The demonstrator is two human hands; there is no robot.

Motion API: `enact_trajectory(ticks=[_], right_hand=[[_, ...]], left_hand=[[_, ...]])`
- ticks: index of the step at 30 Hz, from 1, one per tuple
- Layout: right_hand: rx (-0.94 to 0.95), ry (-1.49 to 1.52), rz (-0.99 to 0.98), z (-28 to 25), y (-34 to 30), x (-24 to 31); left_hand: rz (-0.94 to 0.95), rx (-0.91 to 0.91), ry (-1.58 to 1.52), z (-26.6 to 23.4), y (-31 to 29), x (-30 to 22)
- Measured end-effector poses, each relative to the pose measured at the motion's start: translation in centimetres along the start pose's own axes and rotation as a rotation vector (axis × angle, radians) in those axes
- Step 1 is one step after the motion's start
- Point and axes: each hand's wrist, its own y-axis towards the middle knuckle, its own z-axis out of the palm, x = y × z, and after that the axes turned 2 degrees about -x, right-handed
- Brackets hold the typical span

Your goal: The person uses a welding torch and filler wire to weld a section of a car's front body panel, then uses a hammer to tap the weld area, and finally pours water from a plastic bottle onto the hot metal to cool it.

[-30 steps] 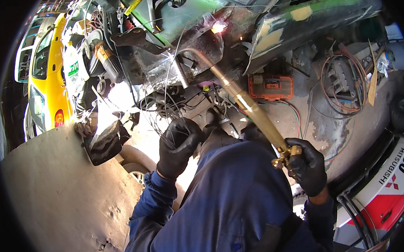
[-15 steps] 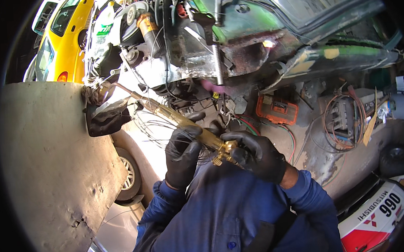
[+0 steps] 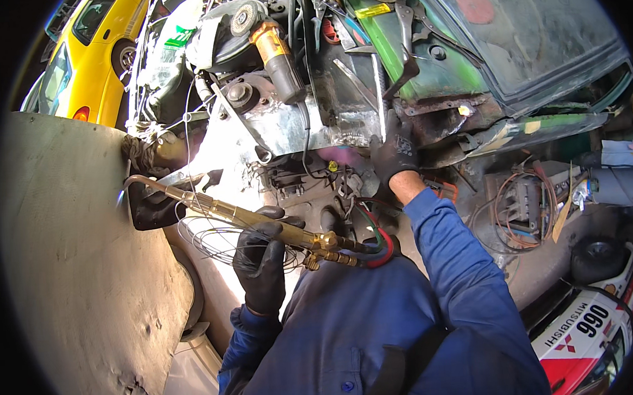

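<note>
Currently, the hands are apart; the left hand (image 3: 260, 261) is closed around the brass torch (image 3: 239, 214) and wire loops (image 3: 203, 248), nozzle toward the tan panel (image 3: 83, 260); the right hand (image 3: 396, 150) is at the car body (image 3: 460, 79), grip indeterminable; an angle grinder (image 3: 276, 62) lies ahead, cable (image 3: 305, 123) hanging between.

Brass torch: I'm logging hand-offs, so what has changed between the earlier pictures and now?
The right hand let go of the brass torch and reached forward to the car; the left hand now holds it, tip swung left. The wire loops stay in the left hand.
</note>
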Motion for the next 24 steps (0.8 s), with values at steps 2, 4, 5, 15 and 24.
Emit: enact_trajectory(ticks=[2,4,5,15,24], right_hand=[[-0.048,-0.008,-0.008,0.4,0.6,0.6],[0.006,0.011,0.051,0.2,1.3,1.1],[-0.002,0.100,0.076,0.3,1.5,1.6],[-0.180,0.345,0.043,2.5,-1.4,2.8],[0.350,0.698,-0.112,-5.9,-7.8,-2.9]], left_hand=[[0.007,0.012,-0.042,-1.5,1.0,-0.1],[-0.024,-0.002,-0.004,-2.9,1.8,-0.2],[-0.034,-0.008,0.001,-3.5,2.2,-0.1],[0.036,0.004,0.166,-6.6,3.9,2.2],[-0.013,-0.096,0.164,-0.4,1.1,2.6]])
